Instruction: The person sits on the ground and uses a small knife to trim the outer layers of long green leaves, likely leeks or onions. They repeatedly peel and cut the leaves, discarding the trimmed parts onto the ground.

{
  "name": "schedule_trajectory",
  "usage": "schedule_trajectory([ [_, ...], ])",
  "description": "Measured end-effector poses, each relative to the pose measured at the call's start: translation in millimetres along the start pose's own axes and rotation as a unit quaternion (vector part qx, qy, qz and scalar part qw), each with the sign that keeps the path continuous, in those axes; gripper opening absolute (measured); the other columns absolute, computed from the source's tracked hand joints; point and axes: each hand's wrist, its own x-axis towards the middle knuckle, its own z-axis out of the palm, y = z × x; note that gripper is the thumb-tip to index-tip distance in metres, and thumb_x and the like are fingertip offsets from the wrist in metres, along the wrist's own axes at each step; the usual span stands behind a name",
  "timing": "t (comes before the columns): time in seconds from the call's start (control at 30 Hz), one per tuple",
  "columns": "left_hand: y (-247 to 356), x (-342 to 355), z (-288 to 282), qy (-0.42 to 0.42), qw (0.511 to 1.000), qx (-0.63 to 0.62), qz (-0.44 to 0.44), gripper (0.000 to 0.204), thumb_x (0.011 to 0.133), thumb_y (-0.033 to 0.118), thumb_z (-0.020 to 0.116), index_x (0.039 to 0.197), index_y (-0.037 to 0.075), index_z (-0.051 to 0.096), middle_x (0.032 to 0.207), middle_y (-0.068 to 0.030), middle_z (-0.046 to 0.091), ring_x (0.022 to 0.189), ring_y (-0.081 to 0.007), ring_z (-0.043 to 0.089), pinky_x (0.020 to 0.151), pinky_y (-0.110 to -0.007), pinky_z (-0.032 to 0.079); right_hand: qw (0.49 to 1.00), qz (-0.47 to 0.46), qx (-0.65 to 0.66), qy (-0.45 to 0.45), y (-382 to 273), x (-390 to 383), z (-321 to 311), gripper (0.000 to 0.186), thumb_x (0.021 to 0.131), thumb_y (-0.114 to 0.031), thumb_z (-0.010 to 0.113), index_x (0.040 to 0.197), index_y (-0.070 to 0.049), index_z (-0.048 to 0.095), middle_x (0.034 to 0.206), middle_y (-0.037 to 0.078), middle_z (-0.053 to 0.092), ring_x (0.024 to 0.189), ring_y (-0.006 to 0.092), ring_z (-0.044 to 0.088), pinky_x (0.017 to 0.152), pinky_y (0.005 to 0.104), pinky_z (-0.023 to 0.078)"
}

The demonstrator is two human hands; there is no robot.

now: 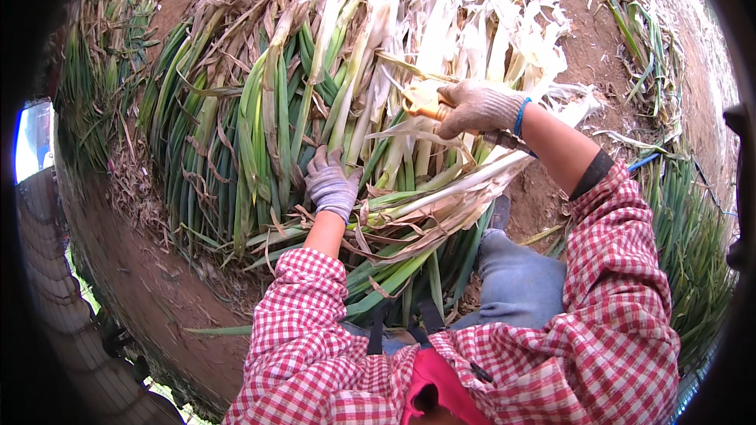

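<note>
Brown soil (165, 283) underlies the leeks (346, 106), heaped at centre with pale ends toward one o'clock and green leaves toward eight, aligned, it seems, to keep like ends together. Left of centre, at nine, the gloved left hand (332, 182) rests on stalks, perhaps steadying them; whether it grips any, I cannot tell. At two, the gloved right hand (476, 109) is wrapped around a yellow tool (425, 100), probably leaving its nose unobstructed. Farther out, at four, lie more greens (693, 244).
</note>
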Motion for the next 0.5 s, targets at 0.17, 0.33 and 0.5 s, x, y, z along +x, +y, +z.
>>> schedule_trajectory([
  [0.17,1.6,1.4,0.2,-0.022,1.000,-0.002,-0.018,0.067,0.073,0.043,0.079,0.131,0.018,0.056,0.144,-0.0060,0.040,0.131,-0.0296,0.039,0.107,-0.050,0.036,0.998,-0.022,-0.020,0.063,9.9,26.3,-13.9,0.052,0.067,-0.028,0.076,0.111,-0.003,0.062,0.070,0.004,0.060,0.055,0.0139,0.054,0.050,0.0289,0.046],
  [0.33,1.1,-2.0,2.0,0.003,1.000,-0.006,-0.002,0.069,0.072,0.041,0.080,0.131,0.015,0.056,0.141,-0.0116,0.043,0.127,-0.0338,0.040,0.109,-0.047,0.034,0.997,-0.007,0.034,0.068,1.9,21.6,-9.0,0.052,0.069,-0.029,0.075,0.113,-0.004,0.064,0.075,0.006,0.063,0.064,0.0155,0.060,0.057,0.0299,0.050],
  [0.5,0.0,-2.0,6.4,-0.005,1.000,0.008,-0.006,0.072,0.073,0.045,0.078,0.135,0.016,0.054,0.142,-0.0103,0.041,0.129,-0.0321,0.038,0.110,-0.048,0.033,0.999,-0.003,-0.025,-0.043,-0.5,4.5,14.9,0.046,0.069,-0.036,0.074,0.105,-0.009,0.069,0.085,0.008,0.069,0.076,0.0199,0.066,0.071,0.0321,0.052],
])
